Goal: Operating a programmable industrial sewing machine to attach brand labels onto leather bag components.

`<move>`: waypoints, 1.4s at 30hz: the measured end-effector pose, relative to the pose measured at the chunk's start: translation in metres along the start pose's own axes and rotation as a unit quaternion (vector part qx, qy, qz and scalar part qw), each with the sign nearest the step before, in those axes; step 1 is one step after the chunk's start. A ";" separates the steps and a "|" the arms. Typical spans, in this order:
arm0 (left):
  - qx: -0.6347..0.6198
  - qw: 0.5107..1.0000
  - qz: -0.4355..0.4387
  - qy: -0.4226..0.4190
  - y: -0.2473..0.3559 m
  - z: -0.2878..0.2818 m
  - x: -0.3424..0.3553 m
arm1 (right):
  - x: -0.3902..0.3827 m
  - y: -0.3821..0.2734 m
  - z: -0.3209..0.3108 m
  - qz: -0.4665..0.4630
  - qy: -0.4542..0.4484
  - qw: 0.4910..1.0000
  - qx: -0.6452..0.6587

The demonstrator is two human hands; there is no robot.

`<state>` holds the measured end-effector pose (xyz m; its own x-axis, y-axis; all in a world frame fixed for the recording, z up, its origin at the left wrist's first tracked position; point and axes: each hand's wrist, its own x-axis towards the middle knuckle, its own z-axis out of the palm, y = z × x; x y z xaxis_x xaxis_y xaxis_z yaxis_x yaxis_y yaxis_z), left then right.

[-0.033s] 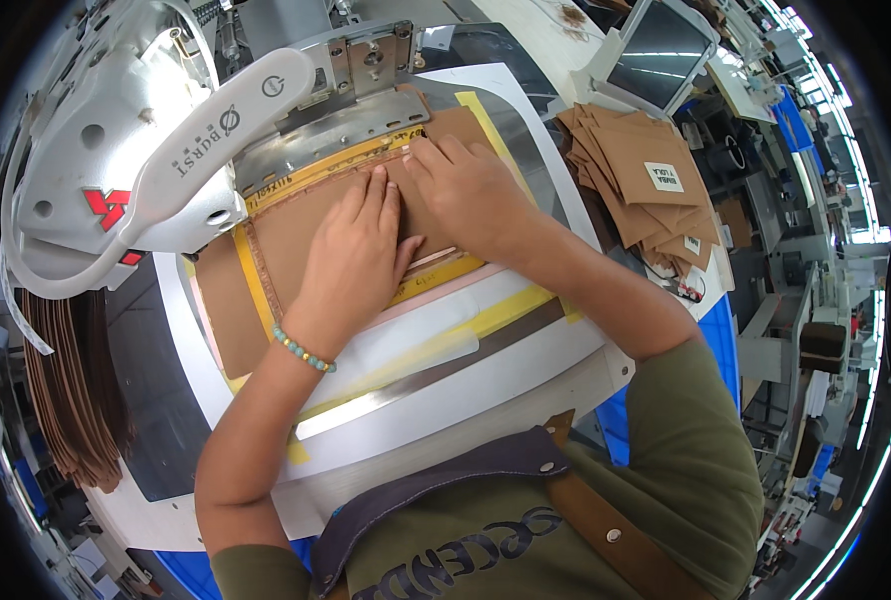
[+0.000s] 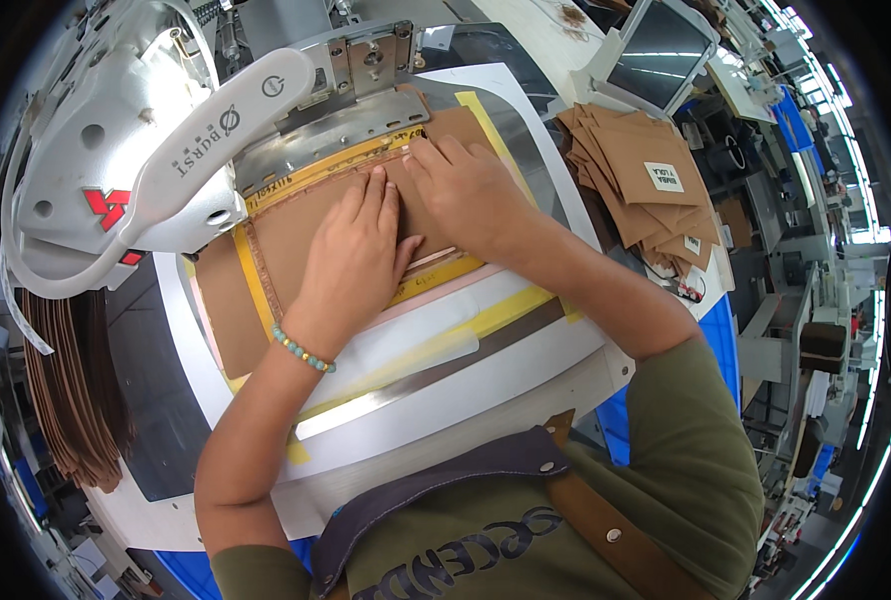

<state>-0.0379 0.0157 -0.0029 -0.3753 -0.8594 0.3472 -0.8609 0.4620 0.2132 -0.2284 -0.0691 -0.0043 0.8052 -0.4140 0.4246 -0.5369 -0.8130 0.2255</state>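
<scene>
A brown leather-like panel lies inside a yellow-edged frame under the sewing machine's metal clamp plate. My left hand rests flat on the panel, its fingers stretched toward the far edge and the thumb apart. To its right, my right hand presses its bent fingertips at the panel's far right corner, beside the yellow strip. Its palm side is hidden. Larger brown material shows beyond the frame's left side. A white sheet with yellow tape is on the near side.
The white machine head and its grey arm-shaped cover stand close at the left. Stacked brown pieces hang at far left. Brown flat pouches with labels lie in a pile at right, near a tilted screen.
</scene>
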 end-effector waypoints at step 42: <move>0.020 0.998 -0.027 -0.047 -0.005 -0.022 -0.027 | -0.003 -0.001 -0.017 -0.019 -0.027 0.997 0.076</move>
<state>-0.0156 0.0413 0.0072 -0.3579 -0.9002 0.2481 -0.8929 0.4076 0.1912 -0.2350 -0.0603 0.0094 0.8384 -0.4000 0.3703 -0.4651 -0.8792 0.1034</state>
